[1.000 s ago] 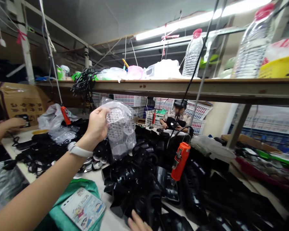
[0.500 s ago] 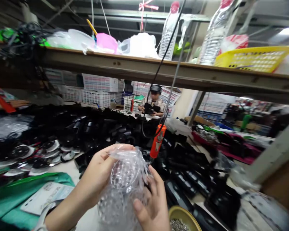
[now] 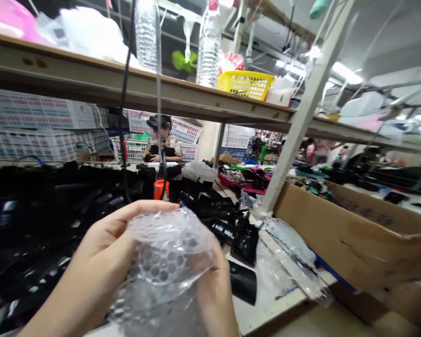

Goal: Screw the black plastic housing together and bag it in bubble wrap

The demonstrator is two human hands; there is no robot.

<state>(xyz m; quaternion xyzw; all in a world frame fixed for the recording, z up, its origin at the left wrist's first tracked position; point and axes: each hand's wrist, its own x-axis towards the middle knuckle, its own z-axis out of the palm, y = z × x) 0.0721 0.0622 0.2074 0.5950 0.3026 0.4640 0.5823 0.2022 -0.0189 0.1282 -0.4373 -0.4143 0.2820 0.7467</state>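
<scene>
A clear plastic bag (image 3: pixel 192 234) is held up in front of me, with round transparent discs full of holes (image 3: pixel 161 264) showing through it. My left hand (image 3: pixel 107 255) grips the bag's upper left edge, thumb and fingers closed on the film. On the other side, my right hand (image 3: pixel 215 285) holds the bag's right edge; its fingertips are hidden by the plastic. Behind the bag hangs an orange-handled electric screwdriver (image 3: pixel 160 188) on a cable. Black plastic housings (image 3: pixel 245 241) lie to the right of it, and a black cylindrical part (image 3: pixel 243 282) sits beside my right hand.
Dark parts (image 3: pixel 38 206) are heaped across the left of the table. An open cardboard box (image 3: pixel 337 234) stands at the right, past flattened plastic bags (image 3: pixel 287 243). An overhead shelf (image 3: pixel 182 96) carries bottles and a yellow basket (image 3: pixel 245 84). A person (image 3: pixel 163 142) sits across the table.
My view has swung to the right, bringing the cardboard box into sight. My right hand has gone from loosely curled by the bag to its right edge, and the bag's top is spread wider.
</scene>
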